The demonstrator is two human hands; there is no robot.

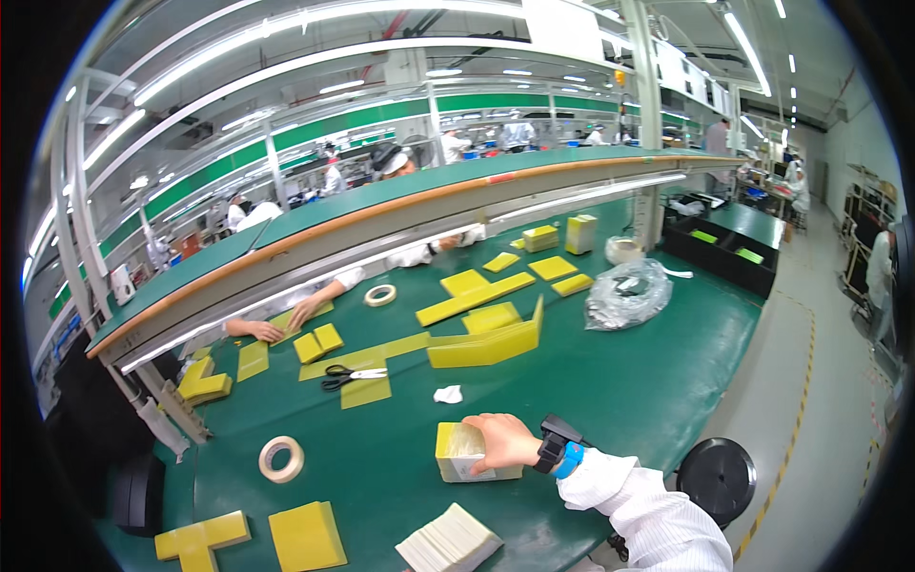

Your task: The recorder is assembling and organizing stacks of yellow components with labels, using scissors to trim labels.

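Observation:
My right hand, with a black strap and a blue band at the wrist, is closed over a wrapped block of yellow sheets standing on the green table. The fingers reach over its top and front side. Nearer to me lies a leaning stack of pale cards. A stack of yellow sheets and a T-shaped set of yellow pieces lie to the left of it. Just beyond the held block is a crumpled white scrap. My left hand is out of view.
Black-handled scissors rest on yellow sheets. Tape rolls and a clear plastic bag lie on the table. Across it, a co-worker's hands handle yellow sheets under a raised shelf. A black divided box stands far right, a round stool beside the table.

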